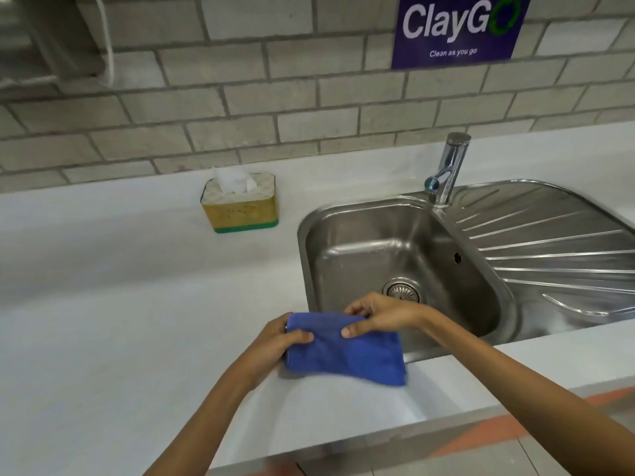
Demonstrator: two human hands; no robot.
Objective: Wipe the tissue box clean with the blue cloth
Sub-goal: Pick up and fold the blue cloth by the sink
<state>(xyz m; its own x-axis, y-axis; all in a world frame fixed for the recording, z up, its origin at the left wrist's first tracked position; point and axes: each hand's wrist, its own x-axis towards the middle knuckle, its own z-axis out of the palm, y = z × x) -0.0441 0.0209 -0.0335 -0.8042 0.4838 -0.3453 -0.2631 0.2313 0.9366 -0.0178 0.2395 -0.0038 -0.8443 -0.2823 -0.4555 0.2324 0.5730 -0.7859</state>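
Tabletop (pixel 120 304): broad bare stretch between the hands and the tissue box (pixel 240 204); nothing stands on that path. Box sits near the brick wall (pixel 240 97), open room on its left, front and right. Sink (pixel 395 255) basin drops away just right of the box; faucet (pixel 448 170) stands upright at the basin's back rim, well apart from the box. Both hands hold the blue cloth (pixel 347 348) over the sink's front left corner.
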